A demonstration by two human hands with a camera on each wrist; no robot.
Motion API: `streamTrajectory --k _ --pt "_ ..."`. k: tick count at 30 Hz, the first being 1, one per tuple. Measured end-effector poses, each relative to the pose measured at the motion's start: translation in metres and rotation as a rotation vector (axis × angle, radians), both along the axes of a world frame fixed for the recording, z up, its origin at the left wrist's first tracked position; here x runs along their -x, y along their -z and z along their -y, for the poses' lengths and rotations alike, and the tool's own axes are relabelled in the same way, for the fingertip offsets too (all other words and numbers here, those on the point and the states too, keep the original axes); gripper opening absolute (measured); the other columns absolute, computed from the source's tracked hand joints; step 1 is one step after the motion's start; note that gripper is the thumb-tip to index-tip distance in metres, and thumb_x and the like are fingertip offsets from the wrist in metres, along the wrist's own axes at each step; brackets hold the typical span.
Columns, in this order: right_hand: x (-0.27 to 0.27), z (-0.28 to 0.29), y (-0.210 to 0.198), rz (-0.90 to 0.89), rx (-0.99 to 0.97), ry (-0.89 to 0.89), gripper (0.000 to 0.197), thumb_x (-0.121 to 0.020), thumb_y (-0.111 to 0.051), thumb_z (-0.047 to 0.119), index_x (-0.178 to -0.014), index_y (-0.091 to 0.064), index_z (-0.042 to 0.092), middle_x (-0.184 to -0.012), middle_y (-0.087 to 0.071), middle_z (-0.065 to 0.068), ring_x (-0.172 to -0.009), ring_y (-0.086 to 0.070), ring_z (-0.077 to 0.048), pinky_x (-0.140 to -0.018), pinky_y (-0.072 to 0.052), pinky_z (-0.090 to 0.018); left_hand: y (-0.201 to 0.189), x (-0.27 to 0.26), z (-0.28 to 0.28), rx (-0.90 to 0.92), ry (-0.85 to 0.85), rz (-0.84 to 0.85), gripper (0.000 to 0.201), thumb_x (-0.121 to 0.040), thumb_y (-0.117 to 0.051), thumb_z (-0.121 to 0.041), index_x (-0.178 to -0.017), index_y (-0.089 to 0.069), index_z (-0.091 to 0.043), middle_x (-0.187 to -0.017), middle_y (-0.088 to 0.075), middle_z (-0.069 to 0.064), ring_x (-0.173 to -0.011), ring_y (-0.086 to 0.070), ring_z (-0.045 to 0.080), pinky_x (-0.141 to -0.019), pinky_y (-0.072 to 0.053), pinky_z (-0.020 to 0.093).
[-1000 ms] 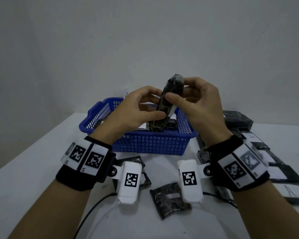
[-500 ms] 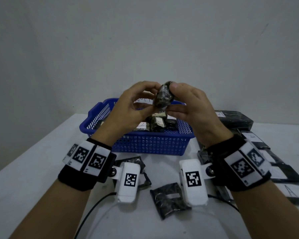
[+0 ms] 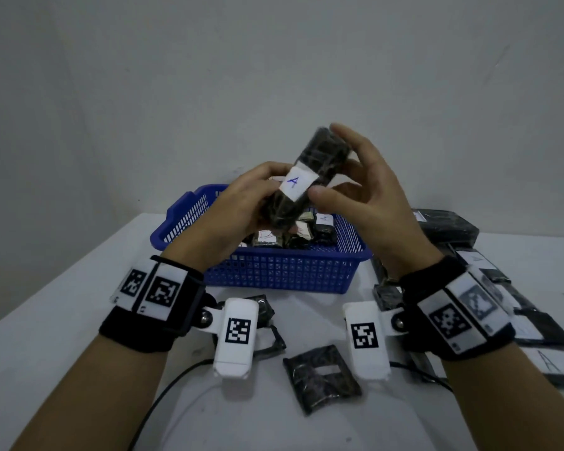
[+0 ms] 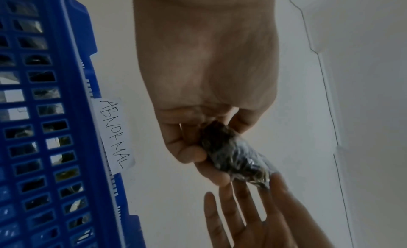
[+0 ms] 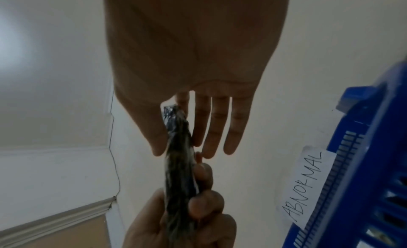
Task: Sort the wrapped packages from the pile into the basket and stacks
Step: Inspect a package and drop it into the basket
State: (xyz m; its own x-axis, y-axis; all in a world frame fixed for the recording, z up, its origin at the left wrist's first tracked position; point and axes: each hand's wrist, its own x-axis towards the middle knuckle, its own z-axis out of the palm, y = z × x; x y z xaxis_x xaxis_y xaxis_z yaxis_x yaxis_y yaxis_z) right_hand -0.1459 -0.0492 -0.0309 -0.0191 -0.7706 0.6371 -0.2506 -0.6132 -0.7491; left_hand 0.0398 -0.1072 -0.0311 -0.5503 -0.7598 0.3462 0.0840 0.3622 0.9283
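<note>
Since the earlier frame you are turning the package (image 3: pixel 310 187) so its white "A" label is facing you, where only a dark end was showing. Nearest you, a loose package (image 3: pixel 321 375) is lying flat on the counter (image 3: pixel 62 320) between your wrists. Above it, your left hand (image 3: pixel 241 206) is gripping the held package's lower end, fingers curled round it, while your right hand (image 3: pixel 362 190) is open, its straight fingers resting against the upper part. The package is being held tilted over the basket (image 3: pixel 287 271). It is looking light, soft and slick in its wrap, so you are better off holding it across the middle than by a crinkly end. Behind, the basket, tagged "ABNORMAL", is holding several labelled packages. At right, flat stacks (image 3: pixel 446 226) are lying on the counter.
</note>
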Motion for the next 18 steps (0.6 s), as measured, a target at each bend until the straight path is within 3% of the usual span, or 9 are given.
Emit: streamTrajectory --k 2,5,8,10,15,18 --pt "0.002 0.001 -0.001 -0.007 -0.004 0.0 0.063 -0.088 -0.077 0.014 -0.142 -0.048 0.024 -0.127 -0.065 -0.007 -0.096 -0.069 -0.018 -0.081 -0.06 -0.032 -0.001 -0.002 0.002 -0.046 0.002 -0.027 0.024 -0.106 -0.037 -0.018 -0.115 -0.058 -0.011 -0.092 -0.069 0.006 -0.069 -0.062 0.018 -0.061 -0.05 0.032" --pt "0.001 0.006 0.001 0.015 0.025 0.091 0.047 -0.084 -0.08 0.017 -0.126 -0.06 0.011 -0.112 -0.073 -0.007 -0.089 -0.072 -0.022 -0.08 -0.061 -0.042 0.0 -0.005 0.004 -0.012 0.035 -0.004 0.026 -0.105 -0.04 -0.026 -0.116 -0.058 -0.012 -0.091 -0.067 0.003 -0.068 -0.059 0.015 -0.06 -0.046 0.03" --pt "0.001 0.01 0.007 0.077 0.013 0.13 0.036 -0.084 -0.081 0.012 -0.115 -0.063 0.007 -0.103 -0.076 -0.006 -0.088 -0.074 -0.021 -0.081 -0.061 -0.039 0.004 -0.007 0.006 0.074 0.012 0.044 0.037 -0.091 -0.068 -0.029 -0.123 -0.057 -0.015 -0.094 -0.065 -0.002 -0.072 -0.06 0.013 -0.06 -0.049 0.026" --pt "0.002 0.011 0.01 0.069 -0.036 0.136 0.037 -0.085 -0.08 0.015 -0.117 -0.062 0.008 -0.103 -0.077 -0.004 -0.09 -0.074 -0.017 -0.082 -0.061 -0.037 0.006 -0.005 0.009 0.134 -0.073 0.053 0.048 -0.08 -0.076 -0.026 -0.122 -0.055 -0.015 -0.097 -0.064 -0.001 -0.069 -0.06 0.012 -0.059 -0.049 0.024" --pt "0.008 0.008 0.008 -0.051 -0.037 0.166 0.058 -0.082 -0.083 0.021 -0.131 -0.052 0.025 -0.12 -0.065 0.005 -0.089 -0.07 -0.007 -0.076 -0.058 -0.023 0.006 -0.011 0.015 0.22 -0.178 0.039 0.026 -0.088 -0.072 -0.012 -0.112 -0.063 -0.009 -0.077 -0.063 -0.009 -0.057 -0.052 0.011 -0.053 -0.045 0.023" --pt "0.006 0.007 0.007 -0.226 0.028 0.269 0.029 -0.081 -0.083 0.025 -0.106 -0.067 0.026 -0.1 -0.07 0.014 -0.086 -0.066 -0.006 -0.075 -0.058 -0.024 0.006 -0.016 0.018 0.262 -0.192 0.08 0.02 -0.088 -0.073 -0.012 -0.106 -0.067 -0.01 -0.074 -0.063 -0.009 -0.055 -0.051 0.011 -0.051 -0.044 0.023"
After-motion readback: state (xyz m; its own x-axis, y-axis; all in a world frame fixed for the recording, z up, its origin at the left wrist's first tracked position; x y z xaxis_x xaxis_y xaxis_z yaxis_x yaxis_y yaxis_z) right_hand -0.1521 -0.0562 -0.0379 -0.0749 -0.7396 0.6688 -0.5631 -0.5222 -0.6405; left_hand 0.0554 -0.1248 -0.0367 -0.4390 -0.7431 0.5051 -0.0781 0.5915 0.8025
